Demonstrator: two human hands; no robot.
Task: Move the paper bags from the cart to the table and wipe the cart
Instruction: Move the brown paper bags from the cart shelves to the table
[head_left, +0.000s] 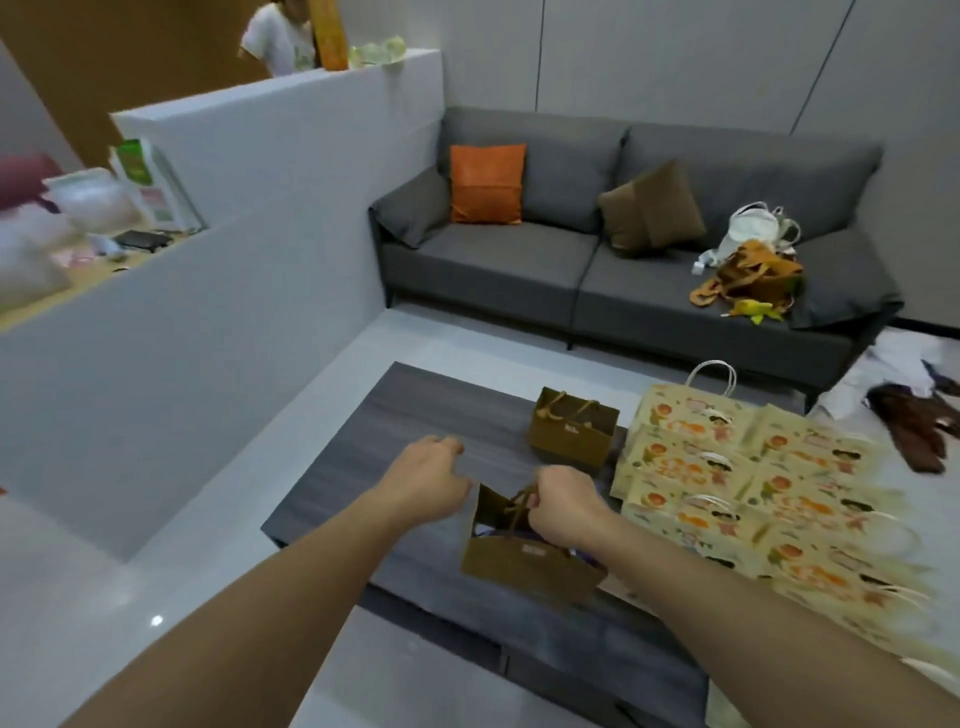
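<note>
Gripping a boxy brown bag over the dark bench

Right hand (563, 501) is curled tight round the cord handles of a small brown paper bag (524, 558), boxy and matte, its mouth gaping, hanging just above the streaky dark-grey bench (415, 415). Left hand (428, 475) hovers beside it, fingers loosely curled, holding nothing. Further back a second brown bag (571, 426) stands upright on the bench. To the right, flat cream paper bags (727, 483) printed with orange fruit lie overlapped in rows, white twisted handles showing. Behind, a grey fabric sofa (519, 260) carries a square orange cushion (487, 183).
</note>
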